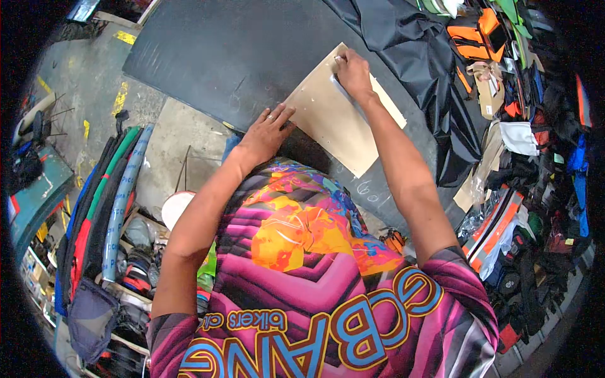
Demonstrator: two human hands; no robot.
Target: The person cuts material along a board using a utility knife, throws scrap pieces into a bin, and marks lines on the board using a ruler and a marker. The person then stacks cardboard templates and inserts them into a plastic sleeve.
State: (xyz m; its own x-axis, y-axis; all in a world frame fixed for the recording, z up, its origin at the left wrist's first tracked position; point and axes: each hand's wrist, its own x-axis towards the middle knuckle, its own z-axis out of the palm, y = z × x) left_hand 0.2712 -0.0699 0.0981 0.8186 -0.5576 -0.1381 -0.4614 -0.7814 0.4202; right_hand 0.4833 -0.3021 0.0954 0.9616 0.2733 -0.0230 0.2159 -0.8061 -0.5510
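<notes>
A tan rectangular board or sheet lies slantwise on the dark tabletop. Near its upper end, my right hand has its fingers closed on a small pale object, too small to name. My left hand rests at the sheet's left edge, fingers spread, with a ring on one finger. A paler strip shows along the sheet's right side, partly behind my right forearm.
Black sheeting is bunched along the table's right side. Beyond it are piled an orange bag, straps and fabric pieces. Rolls of coloured material stand at the left. White chalk marks show on the table's near part.
</notes>
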